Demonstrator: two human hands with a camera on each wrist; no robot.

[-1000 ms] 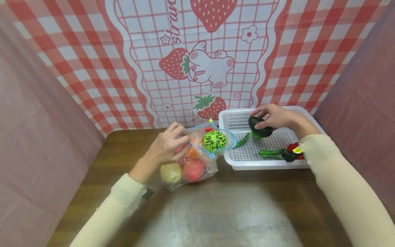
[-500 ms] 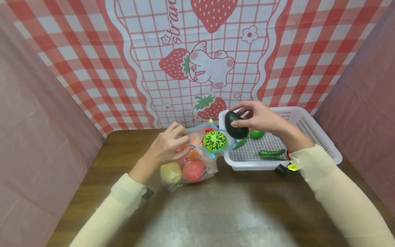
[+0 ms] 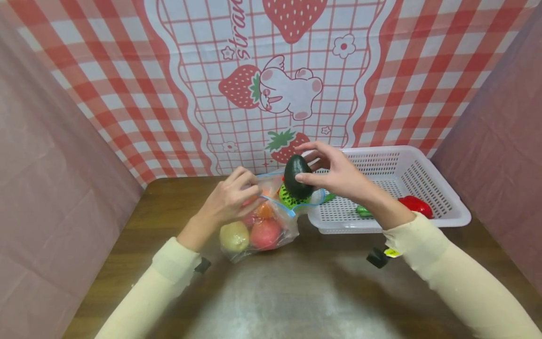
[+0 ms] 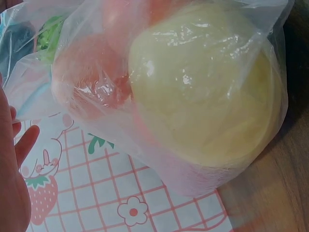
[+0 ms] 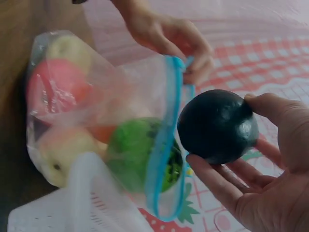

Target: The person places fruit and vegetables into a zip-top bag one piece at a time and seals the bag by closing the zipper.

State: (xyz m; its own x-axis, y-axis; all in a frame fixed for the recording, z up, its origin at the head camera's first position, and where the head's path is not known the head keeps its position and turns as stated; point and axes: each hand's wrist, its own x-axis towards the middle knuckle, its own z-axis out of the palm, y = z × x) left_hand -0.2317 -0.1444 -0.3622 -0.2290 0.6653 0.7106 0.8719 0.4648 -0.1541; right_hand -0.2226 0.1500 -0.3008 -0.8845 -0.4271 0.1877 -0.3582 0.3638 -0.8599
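Avocado [image 3: 298, 176], held up and pinched in my right hand [image 3: 338, 174], is at the mouth of the clear bag [image 5: 174, 87]; my left hand [image 3: 233, 195] pinches its rim, apparently to make it gape. White basket [image 3: 460, 215] stands right of the bag.

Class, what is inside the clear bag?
Yellow fruit, pinkish fruit, orange fruit and a speckled green ball. The left hand and dark fruit block part of the head view.

A curtained booth: red-and-white checked strawberry-print cloth [image 3: 394, 89] behind the brown wood-grain counter [image 3: 271, 296], plain dusty-pink fabric drapes [image 3: 55, 174] at its two sides
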